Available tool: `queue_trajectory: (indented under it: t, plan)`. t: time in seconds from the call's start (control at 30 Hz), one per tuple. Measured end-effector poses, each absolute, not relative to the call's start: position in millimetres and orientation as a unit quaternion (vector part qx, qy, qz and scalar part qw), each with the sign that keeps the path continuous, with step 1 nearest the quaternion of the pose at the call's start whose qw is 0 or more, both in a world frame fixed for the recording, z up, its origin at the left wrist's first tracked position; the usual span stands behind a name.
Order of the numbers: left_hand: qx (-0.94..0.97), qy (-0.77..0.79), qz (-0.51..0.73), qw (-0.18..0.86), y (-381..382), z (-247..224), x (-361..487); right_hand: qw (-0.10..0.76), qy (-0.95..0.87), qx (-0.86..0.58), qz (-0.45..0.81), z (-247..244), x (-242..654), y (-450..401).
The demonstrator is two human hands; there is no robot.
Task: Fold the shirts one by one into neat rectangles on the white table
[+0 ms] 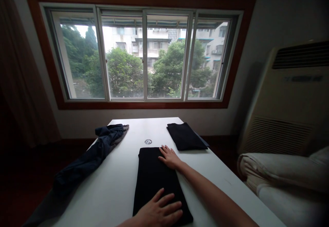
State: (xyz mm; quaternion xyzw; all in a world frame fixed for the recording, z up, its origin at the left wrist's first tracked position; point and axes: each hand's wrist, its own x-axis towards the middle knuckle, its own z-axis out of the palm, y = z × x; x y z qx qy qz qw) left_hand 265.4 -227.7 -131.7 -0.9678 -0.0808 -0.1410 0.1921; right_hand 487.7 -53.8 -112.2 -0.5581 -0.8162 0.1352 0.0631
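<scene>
A black cloth (pixel 154 179), folded into a long flat rectangle, lies on the white table (pixel 110 182). My left hand (pixel 160 210) rests on its near end with the fingers spread. Farther up, my right hand (pixel 169 156) lies flat on the far right corner of the cloth, fingers apart. Neither hand grips anything. Beyond my right hand, a second folded dark cloth (pixel 186 136) sits near the table's right edge. Rumpled dark blue clothing (pixel 95 151) is draped over the left edge.
A round dark mark (pixel 148 141) shows on the tabletop past the black cloth. To the right stand a pale sofa (pixel 280 168) and a tall air conditioner (pixel 290 100). A wide window (pixel 145 57) spans the wall ahead, and a curtain (pixel 25 73) hangs at left.
</scene>
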Motion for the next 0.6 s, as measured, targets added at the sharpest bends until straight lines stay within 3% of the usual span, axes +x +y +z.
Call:
queue_trajectory:
  t: [0.27, 0.6]
  plan:
    - [-0.985, -0.096, -0.093, 0.107, -237.6, -97.4, 259.0, 0.069, -0.810, -0.574, 0.094, -93.0, 484.4, -48.4]
    - [-0.959, -0.084, -0.177, 0.203, -231.9, -140.3, 270.6, 0.071, -0.921, -0.359, 0.138, -96.2, 455.2, -134.8]
